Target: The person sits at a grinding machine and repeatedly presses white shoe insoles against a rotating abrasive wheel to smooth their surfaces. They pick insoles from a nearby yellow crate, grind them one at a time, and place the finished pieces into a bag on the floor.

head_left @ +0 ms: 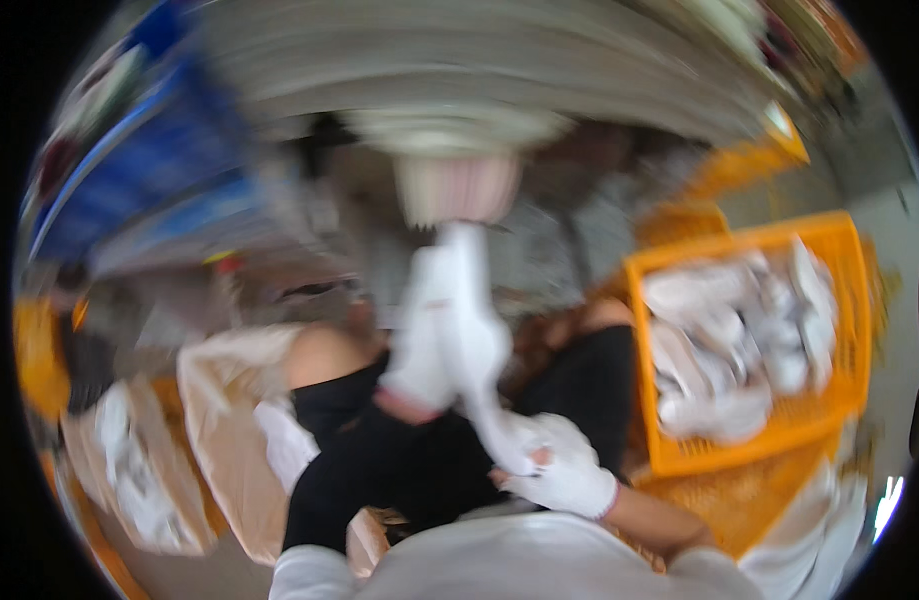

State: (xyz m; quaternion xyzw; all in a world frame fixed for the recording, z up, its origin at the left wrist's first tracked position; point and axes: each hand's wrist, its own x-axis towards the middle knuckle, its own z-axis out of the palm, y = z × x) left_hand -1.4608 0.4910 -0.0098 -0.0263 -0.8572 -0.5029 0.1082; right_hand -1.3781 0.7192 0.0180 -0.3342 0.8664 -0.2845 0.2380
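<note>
The whole picture is smeared by motion. My left hand (430,350), in a white glove with a pink cuff, is raised at the centre and appears to grip a long white fabric piece (467,270) that runs up above it. My right hand (568,472), also in a white glove, sits lower right and is closed on the lower end of the same white piece. Below both hands lies dark black cloth (400,470) over my lap. The blur hides where the glove ends and the fabric starts.
An orange plastic crate (848,300) holding several white fabric items stands at the right. Brown paper bags (220,430) with white items lie at the left. Blue shapes (150,170) fill the upper left; a pale pink striped object (460,188) is above centre.
</note>
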